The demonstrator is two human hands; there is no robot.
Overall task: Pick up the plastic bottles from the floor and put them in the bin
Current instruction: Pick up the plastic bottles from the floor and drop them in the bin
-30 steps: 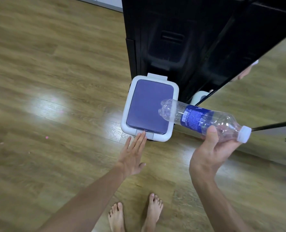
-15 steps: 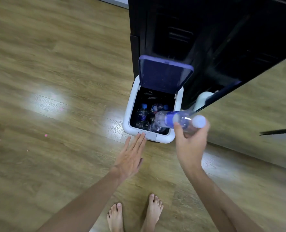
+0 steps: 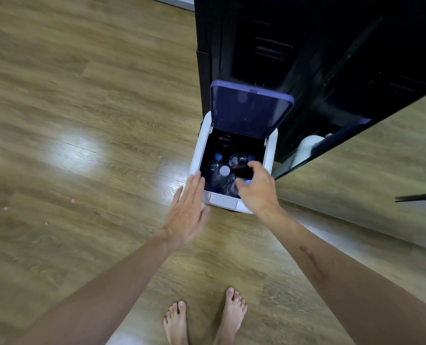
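Note:
A white bin (image 3: pixel 196 155) stands on the wooden floor with its purple lid (image 3: pixel 250 109) tipped up and back. Inside lie several clear plastic bottles; one with a white cap (image 3: pixel 224 171) sits on top, others show blue caps. My right hand (image 3: pixel 258 189) hovers over the bin's front right corner, fingers loosely spread and holding nothing. My left hand (image 3: pixel 187 211) is flat with straight fingers, its fingertips at the bin's front left corner.
A tall black cabinet (image 3: pixel 306 58) stands directly behind the bin. A mirror-like panel (image 3: pixel 381 170) leans at the right. My bare feet (image 3: pixel 207 319) are on the floor below. Small pink specks (image 3: pixel 72 201) lie on the floor at the left.
The lid went from closed to open. My right hand brought the bottle over the bin and let it go; the bottle now lies inside. My left hand stayed near the front edge.

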